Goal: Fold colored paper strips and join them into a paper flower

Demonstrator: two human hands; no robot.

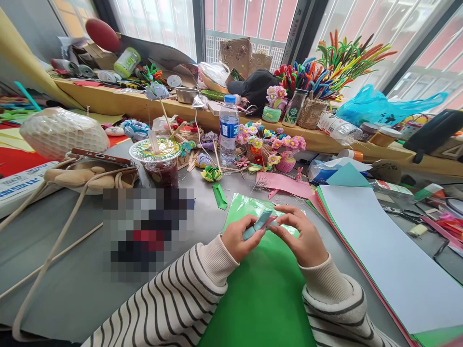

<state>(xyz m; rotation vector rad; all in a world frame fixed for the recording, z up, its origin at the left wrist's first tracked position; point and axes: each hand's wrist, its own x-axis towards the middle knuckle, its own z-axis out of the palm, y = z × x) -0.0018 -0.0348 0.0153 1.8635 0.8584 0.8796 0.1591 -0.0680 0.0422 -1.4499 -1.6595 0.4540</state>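
Between my hands is a small folded paper piece (261, 220), pale blue with a bit of pink showing inside. My left hand (241, 237) pinches its left part between thumb and fingers. At its right end, my right hand (302, 235) grips the edge with thumb and index finger, the other fingers curved above. Both hands are over a glossy green sheet (260, 294) on the grey table. Beyond them lie a folded green paper strip (219, 196) and a green and yellow paper flower (211, 173).
A lidded drink cup (159, 161) and a water bottle (228, 130) stand behind my hands. On the right is a stack of coloured paper (390, 246), with scissors (401, 210) beyond it. A cord-strapped bag (90, 178) sits left. Crafts and pipe cleaners (347, 62) crowd the back ledge.
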